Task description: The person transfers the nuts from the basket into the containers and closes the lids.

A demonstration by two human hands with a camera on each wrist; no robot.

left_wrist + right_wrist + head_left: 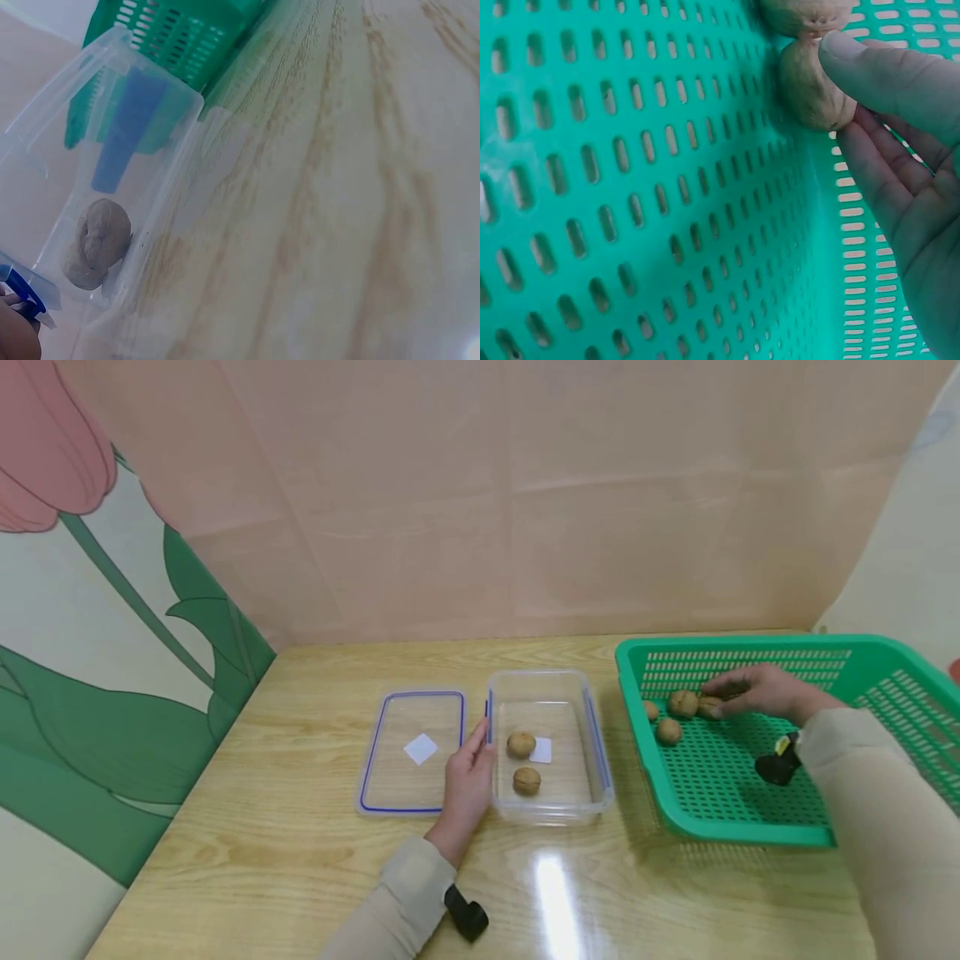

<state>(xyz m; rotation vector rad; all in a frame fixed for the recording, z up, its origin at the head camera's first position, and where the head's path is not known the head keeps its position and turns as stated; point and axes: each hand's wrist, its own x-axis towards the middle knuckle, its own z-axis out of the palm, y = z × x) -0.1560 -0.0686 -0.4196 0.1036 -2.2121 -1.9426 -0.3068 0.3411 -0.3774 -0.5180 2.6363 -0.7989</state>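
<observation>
In the head view my right hand (765,689) reaches into the green basket (735,828) and pinches a walnut (709,707). The right wrist view shows the thumb and fingers around that walnut (816,88), with another walnut (808,13) touching it. Beside it in the basket lie several more, among them one walnut (668,732) nearer the front. My left hand (470,777) rests its extended fingers against the left side of a clear plastic box (551,812). Inside the box are two walnuts, a rear walnut (521,744) and a front walnut (527,781).
Left of the box a clear lid (412,710) with a blue seal lies flat on the wooden table (247,793), partly behind my left hand. A white paper square (420,748) shows on the lid and another white square (542,750) at the box bottom.
</observation>
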